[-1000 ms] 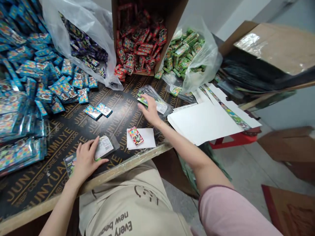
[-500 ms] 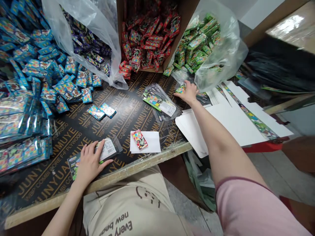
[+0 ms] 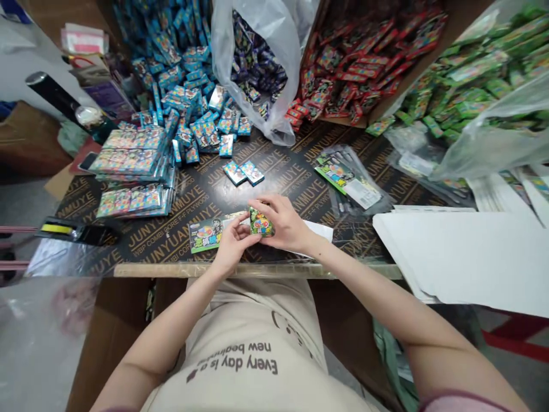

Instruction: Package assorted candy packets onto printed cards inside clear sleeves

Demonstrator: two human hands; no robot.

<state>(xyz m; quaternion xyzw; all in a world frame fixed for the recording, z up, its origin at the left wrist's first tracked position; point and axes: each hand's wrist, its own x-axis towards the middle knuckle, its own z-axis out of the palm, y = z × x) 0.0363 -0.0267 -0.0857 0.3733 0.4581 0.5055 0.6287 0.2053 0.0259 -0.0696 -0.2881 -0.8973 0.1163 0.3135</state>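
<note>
A small green candy-style box (image 3: 261,223) is held between both hands above the table's front edge. My left hand (image 3: 234,243) is closed, its thumb and fingers gripping the box's left side. From the right, my right hand (image 3: 285,223) pinches the box with its thumb below and fingers over the top. Beneath my left hand lies a flat printed plastic pouch (image 3: 203,234). A white card (image 3: 319,230) shows partly past my right hand. Two small blue boxes (image 3: 243,173) lie side by side beyond the hands. The red box is hidden from view.
Loose blue boxes (image 3: 201,129) and wrapped stacks (image 3: 132,154) are at left. Behind are a bag of purple boxes (image 3: 261,68), a carton of red boxes (image 3: 360,68) and green boxes (image 3: 484,80). Pouches (image 3: 351,183) and white sheets (image 3: 463,246) lie right; a tape dispenser (image 3: 77,230) left.
My right hand has come back from beside the green pile to the front middle with a green box. My left hand has left the pouch and grips the box too. The view has swung left.
</note>
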